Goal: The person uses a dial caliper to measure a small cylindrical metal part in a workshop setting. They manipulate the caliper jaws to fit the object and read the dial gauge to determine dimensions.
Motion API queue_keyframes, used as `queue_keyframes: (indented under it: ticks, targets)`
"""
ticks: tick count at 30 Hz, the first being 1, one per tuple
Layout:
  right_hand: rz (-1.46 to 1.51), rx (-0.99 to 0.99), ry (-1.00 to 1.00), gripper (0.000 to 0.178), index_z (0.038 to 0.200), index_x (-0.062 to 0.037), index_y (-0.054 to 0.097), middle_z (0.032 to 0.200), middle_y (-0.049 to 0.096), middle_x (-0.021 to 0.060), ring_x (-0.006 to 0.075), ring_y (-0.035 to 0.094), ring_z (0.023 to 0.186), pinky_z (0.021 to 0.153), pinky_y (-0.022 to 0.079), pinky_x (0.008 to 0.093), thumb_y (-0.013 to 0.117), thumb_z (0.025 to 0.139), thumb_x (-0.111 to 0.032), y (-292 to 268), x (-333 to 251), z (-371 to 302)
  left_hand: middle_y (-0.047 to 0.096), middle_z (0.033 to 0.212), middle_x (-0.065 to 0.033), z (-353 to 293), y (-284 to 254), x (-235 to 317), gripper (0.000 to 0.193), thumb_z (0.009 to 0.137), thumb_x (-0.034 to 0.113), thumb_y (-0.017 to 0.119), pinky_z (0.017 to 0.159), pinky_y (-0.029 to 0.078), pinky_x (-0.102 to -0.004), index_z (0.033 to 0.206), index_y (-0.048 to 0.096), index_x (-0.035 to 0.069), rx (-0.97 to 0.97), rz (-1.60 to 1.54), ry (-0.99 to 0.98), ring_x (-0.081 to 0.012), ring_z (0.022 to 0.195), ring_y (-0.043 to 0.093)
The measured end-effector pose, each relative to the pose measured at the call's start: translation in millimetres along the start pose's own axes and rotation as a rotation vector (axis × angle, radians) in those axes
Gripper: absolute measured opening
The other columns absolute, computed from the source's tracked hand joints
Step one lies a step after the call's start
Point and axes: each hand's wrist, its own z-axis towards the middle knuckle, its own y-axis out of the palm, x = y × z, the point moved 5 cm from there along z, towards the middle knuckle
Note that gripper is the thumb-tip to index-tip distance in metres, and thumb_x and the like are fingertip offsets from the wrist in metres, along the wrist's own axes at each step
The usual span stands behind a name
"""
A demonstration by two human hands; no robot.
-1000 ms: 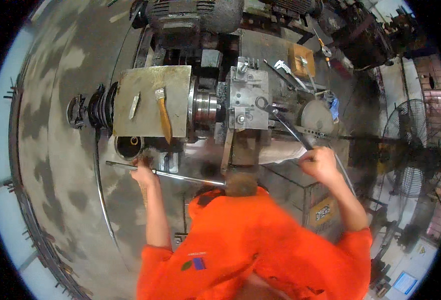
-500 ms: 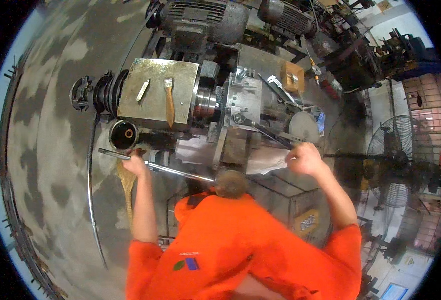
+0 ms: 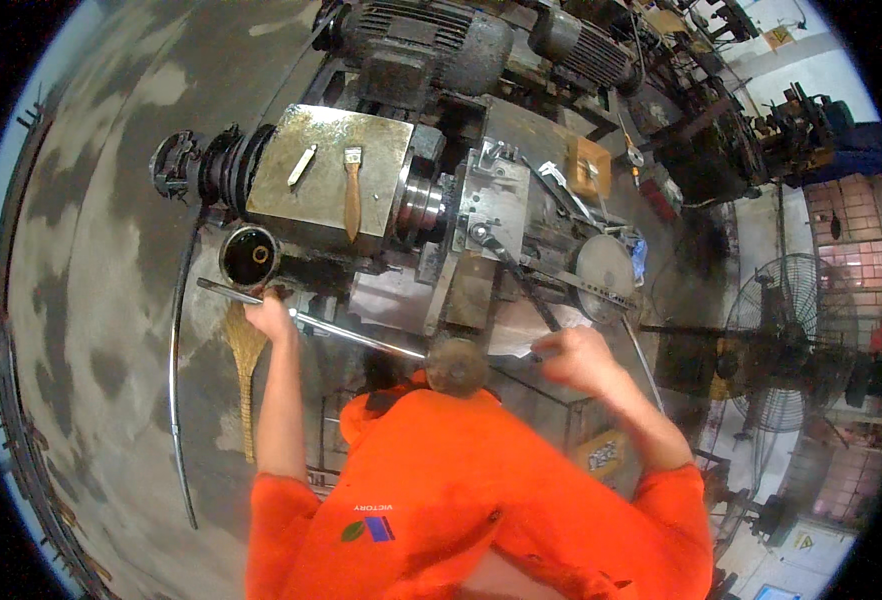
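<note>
My left hand (image 3: 272, 318) is closed around a long shiny metal bar (image 3: 351, 340), which slants across to a round handwheel (image 3: 458, 367) close to my body. In my right hand (image 3: 573, 357) is the handle end of a dark wrench (image 3: 529, 285). The wrench's head sits on a bolt of the metal tool post (image 3: 496, 195), in the middle of the machine. Left of the post, a shiny round spindle part (image 3: 421, 208) shows. On the flat metal cover (image 3: 291, 215) lie a wooden-handled brush (image 3: 353, 195) and a small white tool (image 3: 302, 165).
A dark round pot (image 3: 248, 256) stands beside my left hand, with a straw broom (image 3: 245, 365) below it. Calipers (image 3: 566, 190) and a wooden box (image 3: 589, 165) lie beyond the tool post. Motors (image 3: 426, 45) fill the far side. A large fan (image 3: 791, 320) stands at right.
My right hand has swung the wrench handle toward me and to the left, about its head on the tool post. My left hand keeps its grip on the bar. The whole view has shifted slightly.
</note>
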Motion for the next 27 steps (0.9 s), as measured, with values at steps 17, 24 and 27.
queue_keyframes:
  ticks: [17,24,27]
  targets:
    - [-0.542,0.188,-0.275,0.015,0.073,-0.021,0.066,0.061,0.059,0.0066,0.0237,0.061,0.063,0.056,0.047,0.0381,0.059,0.064,-0.031,-46,74,54,0.059,0.08,-0.0074,-10,-36,19,0.025,0.078,0.019,0.062,0.058,0.043,-0.0254,0.089,0.054,-0.002,-0.322,0.278,-0.255,-0.0123,0.069,0.055]
    - [-0.504,0.31,-0.537,0.009,0.058,-0.0172,0.063,0.059,0.051,0.0056,0.0265,0.055,0.058,0.052,0.043,0.0392,0.06,0.052,-0.024,-101,77,88,0.064,0.087,-0.0095,-165,81,175,0.017,0.079,0.008,0.059,0.075,0.045,-0.0272,0.094,0.062,0.0,-0.741,0.651,0.241,-0.0149,0.082,0.059]
    - [-0.438,0.36,-0.651,0.012,0.06,-0.0158,0.065,0.058,0.05,0.0056,0.0272,0.052,0.054,0.048,0.039,0.0414,0.06,0.051,-0.022,-111,86,92,0.06,0.086,-0.0105,-201,155,207,0.015,0.071,0.003,0.06,0.088,0.042,-0.0427,0.087,0.059,0.003,-0.947,0.574,0.998,-0.0286,0.085,0.058]
